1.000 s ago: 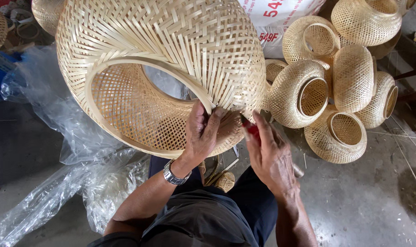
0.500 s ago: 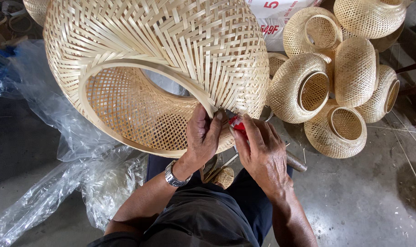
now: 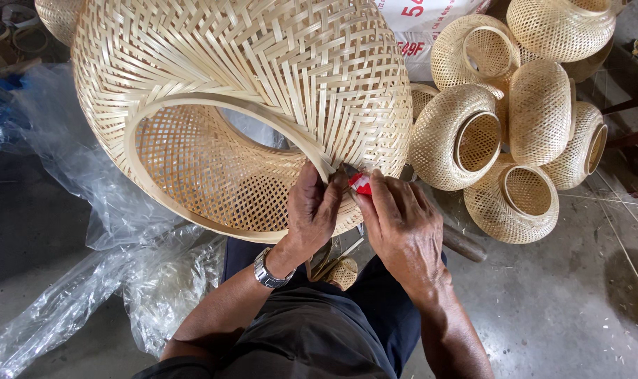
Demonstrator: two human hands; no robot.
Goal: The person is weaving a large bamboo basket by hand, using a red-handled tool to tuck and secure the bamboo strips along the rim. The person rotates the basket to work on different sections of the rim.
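Item: large woven bamboo shade [image 3: 263,91], resting on the lap.
Left hand [image 3: 312,210]: pinching the rim hoop.
Right hand [image 3: 403,224]: closed on small red tool [image 3: 361,184].
Handling: likely light, springy, fragile; grip hoop.

head-worn view, looking steeply down, close over lap and floor
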